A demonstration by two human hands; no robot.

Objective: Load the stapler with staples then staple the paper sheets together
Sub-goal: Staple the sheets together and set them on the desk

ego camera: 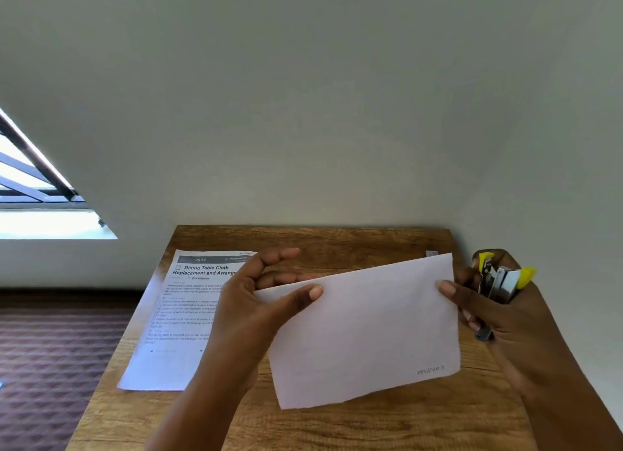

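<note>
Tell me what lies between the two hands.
In the head view, the held paper sheets span from left hand to right hand, which also grips the stapler.

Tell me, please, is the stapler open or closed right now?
Open. The stapler in the right hand has its yellow-tipped arms splayed apart, baring the metal channel. Whether staples are inside cannot be told.

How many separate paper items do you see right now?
2. A blank paper is held above the table between the left hand and right hand; a printed sheet lies flat at the table's left. Either may hide more sheets.
</note>
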